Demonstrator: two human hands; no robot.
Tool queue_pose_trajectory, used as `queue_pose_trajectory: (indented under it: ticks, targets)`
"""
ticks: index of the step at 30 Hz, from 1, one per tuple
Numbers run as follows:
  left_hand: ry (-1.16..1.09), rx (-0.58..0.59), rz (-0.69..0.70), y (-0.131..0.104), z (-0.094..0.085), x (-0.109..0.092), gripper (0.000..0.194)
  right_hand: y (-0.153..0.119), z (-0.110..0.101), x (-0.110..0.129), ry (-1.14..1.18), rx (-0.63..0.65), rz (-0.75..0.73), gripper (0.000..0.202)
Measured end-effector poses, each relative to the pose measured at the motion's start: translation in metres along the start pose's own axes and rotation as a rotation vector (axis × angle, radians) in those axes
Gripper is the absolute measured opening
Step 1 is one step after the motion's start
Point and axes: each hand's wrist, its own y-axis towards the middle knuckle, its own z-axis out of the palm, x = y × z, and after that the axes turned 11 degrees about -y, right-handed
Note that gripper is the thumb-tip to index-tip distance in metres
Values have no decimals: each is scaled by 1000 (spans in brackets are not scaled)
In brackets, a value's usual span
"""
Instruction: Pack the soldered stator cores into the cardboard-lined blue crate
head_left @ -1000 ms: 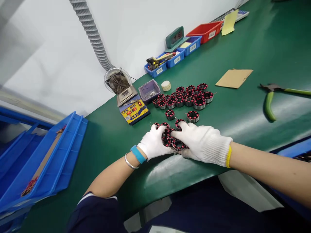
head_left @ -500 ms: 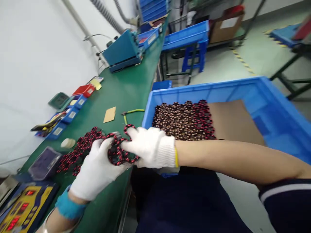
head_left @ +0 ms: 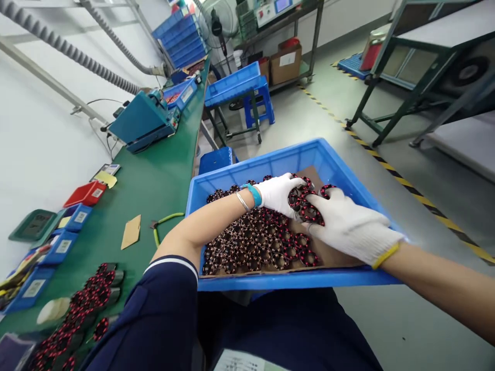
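My left hand [head_left: 279, 195], in a white glove with a teal band at the wrist, is closed around one side of a cluster of black-and-red ring parts [head_left: 303, 203]. On the other side, my gloved right hand [head_left: 346, 219] presses against the same cluster, its fingers wrapped about the rings. Both hands are over a blue bin [head_left: 247, 281]. Rows of copper-toned ring parts [head_left: 247, 239] lie inside it on brown cardboard [head_left: 340, 255], with red-spotted rings along their right side. My left forearm hides part of those rows.
More red-spotted rings [head_left: 91, 299] stand on the green bench [head_left: 154, 175] at left. Pliers [head_left: 157, 225] and a cardboard piece [head_left: 131, 232] lie there. Small blue bins [head_left: 34, 288] and a red bin [head_left: 85, 193] line the wall. A wheeled table [head_left: 429, 51] stands at right.
Both hands have moved right with a cluster of rings, from the bench to over the blue bin. The view has swung right.
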Motion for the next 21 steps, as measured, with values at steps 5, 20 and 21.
queue_pose_trajectory:
  ticks: [5, 20, 21]
  targets:
    - [49, 95, 43, 27, 12, 20, 95, 16, 4, 10, -20, 95, 12, 52]
    - [155, 371, -19, 55, 6, 9, 115, 33, 7, 6, -129, 199, -73, 66]
    - [152, 375, -31, 55, 3, 7, 113, 32, 5, 5, -124, 215, -76, 66]
